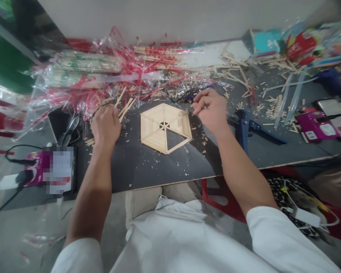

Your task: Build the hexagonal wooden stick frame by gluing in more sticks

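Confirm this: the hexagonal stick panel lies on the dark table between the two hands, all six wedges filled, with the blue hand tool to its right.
Not all six: the head view shows the lower-right wedge open. The rest stands: the hexagonal stick panel lies on the dark table between the left hand and right hand, the blue hand tool to its right.

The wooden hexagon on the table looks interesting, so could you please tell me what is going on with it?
The hexagon lies flat on the table between a person's two hands, touched by neither. Five of its six wedges are filled with sticks; the near right one is open. The left hand is at some loose sticks, and the right hand is beyond the hexagon's right side. Whether either holds anything is unclear.
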A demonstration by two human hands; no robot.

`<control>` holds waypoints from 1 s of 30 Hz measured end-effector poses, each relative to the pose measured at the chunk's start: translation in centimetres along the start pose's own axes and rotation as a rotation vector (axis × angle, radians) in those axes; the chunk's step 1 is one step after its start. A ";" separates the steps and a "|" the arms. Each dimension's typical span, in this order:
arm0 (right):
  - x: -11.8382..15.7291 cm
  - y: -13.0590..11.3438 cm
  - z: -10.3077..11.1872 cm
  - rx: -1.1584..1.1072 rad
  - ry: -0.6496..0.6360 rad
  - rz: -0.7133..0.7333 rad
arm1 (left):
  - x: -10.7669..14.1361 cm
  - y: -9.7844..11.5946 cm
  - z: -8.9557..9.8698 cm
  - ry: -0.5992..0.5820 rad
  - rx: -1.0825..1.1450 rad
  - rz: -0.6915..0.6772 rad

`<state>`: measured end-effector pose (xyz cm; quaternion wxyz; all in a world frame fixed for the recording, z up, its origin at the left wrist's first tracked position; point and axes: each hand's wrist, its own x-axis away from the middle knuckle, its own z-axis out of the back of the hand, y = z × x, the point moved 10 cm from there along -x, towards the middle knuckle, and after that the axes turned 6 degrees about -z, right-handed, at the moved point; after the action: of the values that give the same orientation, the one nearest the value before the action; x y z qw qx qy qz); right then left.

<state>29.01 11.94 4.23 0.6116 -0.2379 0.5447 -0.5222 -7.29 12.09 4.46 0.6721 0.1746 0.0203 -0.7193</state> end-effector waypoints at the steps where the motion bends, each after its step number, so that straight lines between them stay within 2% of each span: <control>1: 0.0 0.0 0.0 -0.004 -0.003 0.004 | 0.0 0.2 0.1 -0.007 0.004 -0.008; 4: 0.0 0.2 0.0 -0.012 -0.012 -0.004 | 0.2 1.5 0.4 -0.014 0.041 -0.065; 7: -0.1 0.6 -0.4 -0.004 -0.037 -0.055 | 0.8 3.8 0.7 -0.010 0.065 -0.155; 11: 0.4 -1.2 -1.1 0.005 -0.071 -0.018 | 2.2 7.8 0.1 -0.076 0.059 -0.319; 13: 0.9 -1.8 -2.1 -0.045 -0.156 -0.042 | 3.1 9.7 -0.8 -0.142 0.045 -0.415; 16: 2.0 -2.1 -4.5 -0.125 -0.361 -0.094 | 4.3 11.8 -2.6 -0.240 0.011 -0.522; 19: 2.9 -2.4 -6.3 -0.058 -0.496 -0.047 | 4.9 12.7 -4.1 -0.308 -0.026 -0.568; 21: 3.0 -2.4 -6.7 -0.018 -0.523 -0.017 | 5.0 12.8 -4.4 -0.322 -0.021 -0.576; 23: 2.5 -1.9 -5.9 -0.025 -0.499 -0.018 | 4.7 12.7 -3.5 -0.271 0.009 -0.566; 26: 0.7 -0.7 -2.7 -0.041 -0.349 -0.052 | 4.6 12.7 -1.6 -0.152 0.065 -0.581; 28: -0.5 0.5 -0.2 -0.084 -0.239 -0.113 | 5.4 13.8 -1.3 -0.155 0.113 -0.687; 30: -1.3 1.4 1.6 -0.160 -0.149 -0.166 | 7.0 15.8 -1.8 -0.208 0.166 -0.884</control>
<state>31.21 13.15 4.01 0.5841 -0.3683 0.5163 -0.5066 8.27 4.30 4.03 0.2828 0.1293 -0.0325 -0.9499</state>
